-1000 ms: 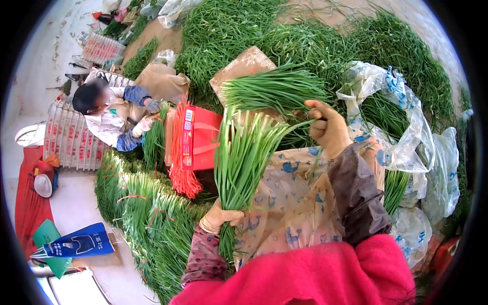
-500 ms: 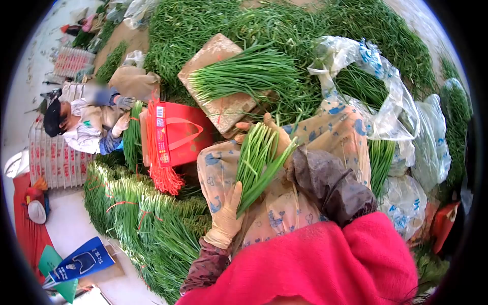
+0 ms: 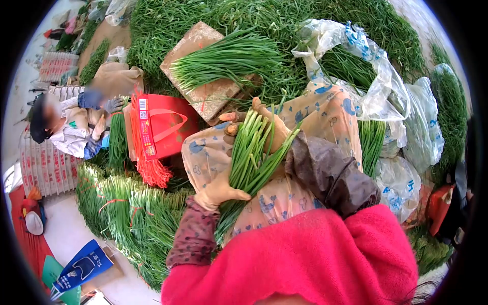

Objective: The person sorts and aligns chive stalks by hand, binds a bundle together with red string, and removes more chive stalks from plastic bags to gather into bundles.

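Note:
A bunch of garlic chives (image 3: 248, 152) lies slantwise over my lap, pale cut ends up and leaves trailing toward my waist. My left hand (image 3: 218, 192), in a pale glove, grips its lower part, thumb across the stalks and the other fingers mostly hidden. Near the cut ends, my right hand (image 3: 272, 129) is curled around the bunch from behind; its worn fingertips show at the left side. Above my hands, a loose heap of chives (image 3: 229, 58) lies on a dusty board (image 3: 195, 43).
A red bag (image 3: 165, 127) with red ties (image 3: 152, 173) stands left of my knees. Tied chive bundles (image 3: 127, 208) are piled at lower left. Plastic bags (image 3: 391, 101) with chives lie to the right. Another person (image 3: 71, 124) sits at far left, handling chives.
My left hand has turned from lying along the bunch's side to gripping it lower down, thumb across. The bunch sits more upright, its leaves trailing lower. The whole view has shifted slightly.

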### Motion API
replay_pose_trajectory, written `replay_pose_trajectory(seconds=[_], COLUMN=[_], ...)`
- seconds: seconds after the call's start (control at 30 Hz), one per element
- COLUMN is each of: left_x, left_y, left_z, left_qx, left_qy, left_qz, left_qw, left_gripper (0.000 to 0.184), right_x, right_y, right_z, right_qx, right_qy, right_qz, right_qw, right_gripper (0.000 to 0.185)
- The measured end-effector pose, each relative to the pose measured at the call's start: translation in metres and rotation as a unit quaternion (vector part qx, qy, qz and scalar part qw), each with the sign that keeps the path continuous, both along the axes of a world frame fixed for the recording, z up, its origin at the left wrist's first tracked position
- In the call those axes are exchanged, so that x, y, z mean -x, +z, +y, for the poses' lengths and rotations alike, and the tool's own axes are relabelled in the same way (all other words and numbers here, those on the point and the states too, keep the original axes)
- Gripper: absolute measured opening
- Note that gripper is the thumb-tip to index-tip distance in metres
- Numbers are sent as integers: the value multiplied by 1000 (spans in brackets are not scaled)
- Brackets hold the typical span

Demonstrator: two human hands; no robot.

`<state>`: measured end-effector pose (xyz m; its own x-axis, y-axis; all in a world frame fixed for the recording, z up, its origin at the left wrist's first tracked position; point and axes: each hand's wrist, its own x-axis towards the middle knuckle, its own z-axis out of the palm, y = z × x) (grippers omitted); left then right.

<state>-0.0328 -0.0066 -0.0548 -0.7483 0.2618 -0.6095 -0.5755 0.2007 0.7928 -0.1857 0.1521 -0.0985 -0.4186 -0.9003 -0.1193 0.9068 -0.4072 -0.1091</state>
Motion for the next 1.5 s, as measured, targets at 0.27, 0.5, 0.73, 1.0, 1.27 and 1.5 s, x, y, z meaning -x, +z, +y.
replay_pose_trajectory(seconds=[0.27,0.5,0.73,1.0,1.27,1.5], left_x=[-23,-18,-28,-53,-67,-64], left_y=[-13,11,14,13,18,26], left_z=[38,46,52,45,34,24], left_qx=[-233,-171,-128,-103,-202,-196], left_qy=[226,278,307,314,336,364], left_qz=[-124,-106,21,-11,-43,-58], left_qw=[938,939,943,944,919,909], left_gripper=[53,52,56,74,76,74], right_x=[71,19,-26,81,140,62], right_y=[-18,94,68,-4,3,33], right_z=[60,69,41,65,92,23], right_qx=[-530,-440,-479,-607,-484,-429], right_qy=[-141,122,83,-241,-560,102], right_qz=[205,649,662,413,186,367], right_qw=[811,608,571,635,646,819], right_gripper=[42,23,23,32,14,32])
